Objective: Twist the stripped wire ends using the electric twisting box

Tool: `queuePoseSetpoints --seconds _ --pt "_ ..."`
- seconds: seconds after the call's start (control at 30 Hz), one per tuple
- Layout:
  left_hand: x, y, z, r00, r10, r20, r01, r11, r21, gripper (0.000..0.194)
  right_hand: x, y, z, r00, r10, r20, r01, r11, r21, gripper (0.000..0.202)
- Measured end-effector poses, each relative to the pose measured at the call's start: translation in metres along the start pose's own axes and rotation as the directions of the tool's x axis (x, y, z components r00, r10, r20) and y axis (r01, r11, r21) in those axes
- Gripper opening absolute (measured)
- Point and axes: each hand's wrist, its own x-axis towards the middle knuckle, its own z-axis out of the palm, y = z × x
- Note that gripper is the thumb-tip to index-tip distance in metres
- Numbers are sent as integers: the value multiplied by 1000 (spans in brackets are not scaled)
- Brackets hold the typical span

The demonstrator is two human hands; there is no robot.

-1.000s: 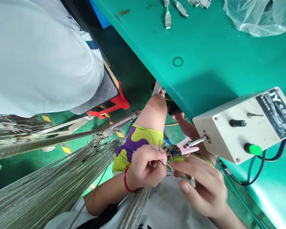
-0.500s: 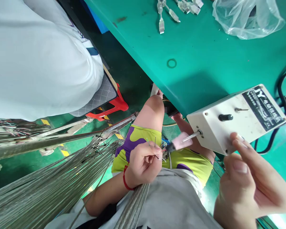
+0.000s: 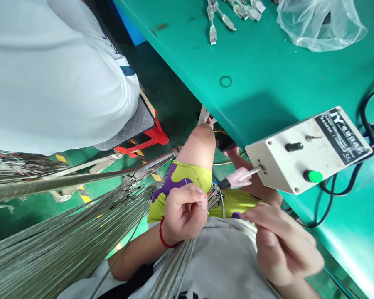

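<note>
My left hand (image 3: pixel 187 216) pinches a cable's thin wire ends between thumb and fingertips. A green wire (image 3: pixel 187 183) and a dark wire (image 3: pixel 197 184) stick up from the pinch, and a red wire (image 3: pixel 210 194) points toward the machine's tip. Whether the red one touches the tip I cannot tell. The white machine box (image 3: pixel 279 172) has a knob, a toggle switch and a green button (image 3: pixel 313 176). From its end runs a metal spindle (image 3: pixel 252 170) with a pink sleeve and black tip. Below the box, my right hand (image 3: pixel 286 243) is slightly blurred, fingers apart, apparently holding nothing.
Long bundles of clear-sheathed cables (image 3: pixel 81 232) hang at my left over a metal bar (image 3: pixel 81 180). A co-worker in a white shirt (image 3: pixel 62 74) sits at upper left on a red stool (image 3: pixel 143 139). USB cables (image 3: pixel 212 33) and a plastic bag (image 3: pixel 322 29) lie on the green table (image 3: pixel 180 45).
My right hand has left the machine box and moved left and down toward my left hand, uncovering the green button. My left hand still pinches the wires, nearly unmoved.
</note>
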Motion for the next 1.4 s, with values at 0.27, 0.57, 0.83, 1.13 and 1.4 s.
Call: queuePoseSetpoints --seconds 0.27,0.57,0.83,1.13,1.4 --pt "4 2 3 998 40 48 -44 996 77 17 41 -5 35 936 312 161 -346 900 266 20" --pt "4 0 -1 998 1 63 -5 998 58 26 67 3 40 920 282 271 -391 660 642 39" --pt "5 -4 1 998 -12 58 9 998 54 30 77 21 59 894 320 312 -446 586 677 57" --pt "8 -6 1 996 -5 93 -5 994 109 34 77 27 80 939 335 72 -287 654 700 56" --pt "7 -6 2 995 -21 96 10 993 118 31 74 31 80 957 288 38 -230 673 702 47"
